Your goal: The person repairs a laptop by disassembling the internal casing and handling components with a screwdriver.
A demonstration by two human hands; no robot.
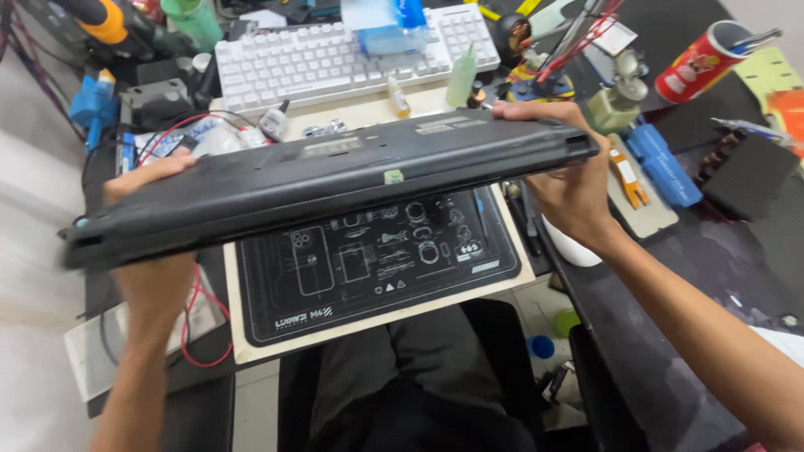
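Midair, a dusty black laptop (pixel 327 180) tilts across the frame's centre above a black work mat (pixel 377 259) — left hand (pixel 155 280) clamped on its lower-left end, right hand (pixel 569 180) gripping the upper-right end, forearms reaching up from the bottom edge. Most fingers hide behind the casing — the left corner blurs.

A closed, dusty black laptop (pixel 335 180) hangs tilted, underside up.

A red cylindrical snack can (pixel 702 60) lay tilted at the bench's far right; a small green sticker (pixel 393 177) marked the laptop's edge.
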